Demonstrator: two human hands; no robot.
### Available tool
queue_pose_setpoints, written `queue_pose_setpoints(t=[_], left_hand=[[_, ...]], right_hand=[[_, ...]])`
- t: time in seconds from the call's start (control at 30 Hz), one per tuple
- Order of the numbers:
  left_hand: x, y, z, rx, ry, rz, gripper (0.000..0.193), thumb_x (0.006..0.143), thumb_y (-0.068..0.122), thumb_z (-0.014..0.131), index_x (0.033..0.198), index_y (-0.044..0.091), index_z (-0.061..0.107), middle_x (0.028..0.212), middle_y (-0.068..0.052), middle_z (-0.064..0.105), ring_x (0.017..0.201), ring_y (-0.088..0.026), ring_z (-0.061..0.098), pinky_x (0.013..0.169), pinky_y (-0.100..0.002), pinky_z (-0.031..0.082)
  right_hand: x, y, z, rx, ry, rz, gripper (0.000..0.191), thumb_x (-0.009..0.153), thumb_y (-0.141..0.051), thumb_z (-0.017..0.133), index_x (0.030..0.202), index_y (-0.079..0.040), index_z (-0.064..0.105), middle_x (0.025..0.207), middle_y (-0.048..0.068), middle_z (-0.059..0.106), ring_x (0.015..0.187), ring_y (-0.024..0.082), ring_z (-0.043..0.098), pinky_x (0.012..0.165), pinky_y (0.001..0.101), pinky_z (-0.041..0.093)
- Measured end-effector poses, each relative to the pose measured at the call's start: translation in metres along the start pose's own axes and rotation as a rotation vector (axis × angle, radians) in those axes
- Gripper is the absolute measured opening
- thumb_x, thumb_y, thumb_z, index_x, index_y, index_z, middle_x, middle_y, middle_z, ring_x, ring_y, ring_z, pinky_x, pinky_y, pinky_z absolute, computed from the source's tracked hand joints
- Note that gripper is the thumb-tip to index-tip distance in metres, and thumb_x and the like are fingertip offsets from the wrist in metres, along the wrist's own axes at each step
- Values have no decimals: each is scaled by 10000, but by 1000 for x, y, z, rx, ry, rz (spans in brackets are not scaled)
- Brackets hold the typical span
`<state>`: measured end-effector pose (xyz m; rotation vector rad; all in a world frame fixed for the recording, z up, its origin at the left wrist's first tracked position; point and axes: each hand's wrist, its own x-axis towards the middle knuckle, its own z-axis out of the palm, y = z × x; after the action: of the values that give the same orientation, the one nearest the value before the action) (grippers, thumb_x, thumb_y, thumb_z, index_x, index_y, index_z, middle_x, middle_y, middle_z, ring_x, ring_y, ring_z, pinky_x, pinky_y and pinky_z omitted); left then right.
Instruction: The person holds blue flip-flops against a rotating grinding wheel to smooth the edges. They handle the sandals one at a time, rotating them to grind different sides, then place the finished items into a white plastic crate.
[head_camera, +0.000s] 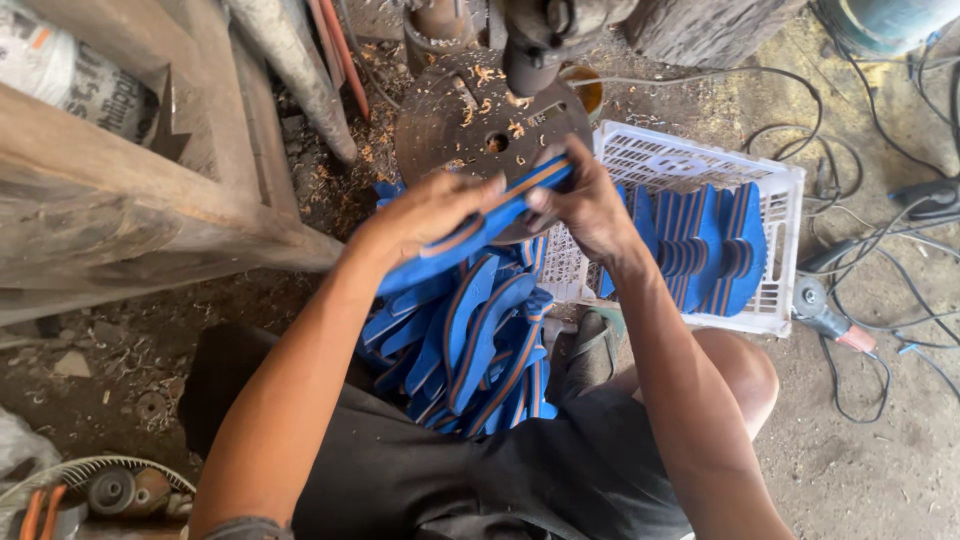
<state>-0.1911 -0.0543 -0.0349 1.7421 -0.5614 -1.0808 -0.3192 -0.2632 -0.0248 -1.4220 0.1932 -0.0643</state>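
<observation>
Beside both hands, a white crate holds blue soles.

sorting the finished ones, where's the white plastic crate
In the head view, the white plastic crate sits on the ground right of the right hand, holding upright blue sandal soles.

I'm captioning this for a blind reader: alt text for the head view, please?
Both hands, left hand and right hand, grip a blue sandal sole over a round drill-press table. More soles fill a white crate.
</observation>
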Motion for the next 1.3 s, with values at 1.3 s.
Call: queue_pose_setpoints(t=[1.3], left_hand=[[54,-19,-37,-713,666,184,486,889,372,693,1159,-29,639,1105,-219,737,985,-314,781,842,-435,683]], right_hand=[[55,7,-8,105,318,-157,347,996,33,717,1161,-4,414,1019,189,680,827,232,728,771,314,659]])
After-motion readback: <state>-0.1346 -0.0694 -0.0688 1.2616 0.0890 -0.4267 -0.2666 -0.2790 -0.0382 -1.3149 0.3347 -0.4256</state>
